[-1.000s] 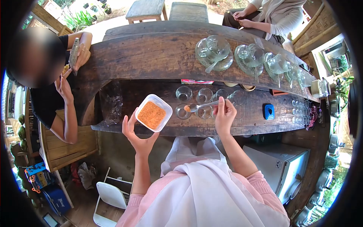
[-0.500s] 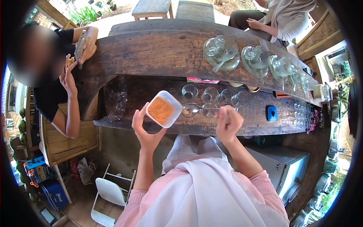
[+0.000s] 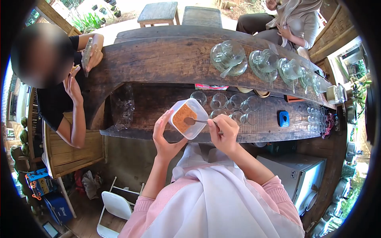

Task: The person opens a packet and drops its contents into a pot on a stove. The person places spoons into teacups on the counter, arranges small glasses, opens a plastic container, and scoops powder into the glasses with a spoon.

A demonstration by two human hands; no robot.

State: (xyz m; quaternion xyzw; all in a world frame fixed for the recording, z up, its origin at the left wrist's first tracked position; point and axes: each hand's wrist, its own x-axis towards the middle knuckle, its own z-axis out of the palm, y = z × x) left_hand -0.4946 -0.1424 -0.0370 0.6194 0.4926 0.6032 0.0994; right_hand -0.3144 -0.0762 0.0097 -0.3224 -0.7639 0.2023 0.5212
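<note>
My left hand [image 3: 166, 137] grips a white plastic tub [image 3: 198, 106] by its side, tilted so that the orange-brown powder [image 3: 183, 118] inside shows. Between the fingers of my right hand [image 3: 224, 133] is the handle of a metal spoon [image 3: 191, 121], whose bowl rests in or just over the powder. Several clear drinking glasses [image 3: 219, 100] stand on the lower wooden counter [image 3: 151, 115] just beyond and to the right of the tub. The tub and my hands hide part of the nearest glasses.
Several glass cups on saucers [image 3: 229, 55] line the upper wooden counter [image 3: 158, 59]. A blue container [image 3: 283, 118] and small glasses [image 3: 313, 119] sit to the right. One person holding a phone [image 3: 86, 54] leans at the left; another person [image 3: 293, 27] sits across. A white chair [image 3: 116, 205] stands below left.
My right hand has moved left, bringing the spoon from over a glass into the tub. The tub has shifted right and tilted toward the spoon. The seated person's hands have moved.
</note>
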